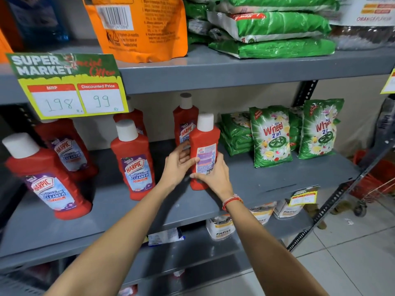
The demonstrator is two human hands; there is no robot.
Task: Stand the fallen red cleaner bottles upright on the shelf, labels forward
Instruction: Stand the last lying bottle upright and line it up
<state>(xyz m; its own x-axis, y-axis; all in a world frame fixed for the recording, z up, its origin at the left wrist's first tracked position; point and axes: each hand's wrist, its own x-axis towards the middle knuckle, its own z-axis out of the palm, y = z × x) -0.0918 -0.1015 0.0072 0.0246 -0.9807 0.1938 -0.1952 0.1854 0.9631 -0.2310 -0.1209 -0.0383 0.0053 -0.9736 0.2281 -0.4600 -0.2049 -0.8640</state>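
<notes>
Several red cleaner bottles with white caps stand upright on the grey middle shelf [267, 178]. Both hands hold one red bottle [204, 137] upright near the shelf's middle, its back label turned toward me. My left hand [178, 164] grips its left side, my right hand [213, 178] wraps its lower front. Behind it another bottle [184, 120] shows its front label. To the left, front labels face out on a bottle [133, 161], a far-left bottle [42, 178] and one behind it [66, 150]. One more bottle [133, 118] is partly hidden at the back.
Green detergent packs [270, 137] stand and lie right of the bottles. A price sign [70, 86] hangs from the upper shelf edge, covering bottle tops. Orange pouch [139, 28] and green bags sit above. Jars [220, 228] fill the lower shelf. A red basket [376, 178] sits right.
</notes>
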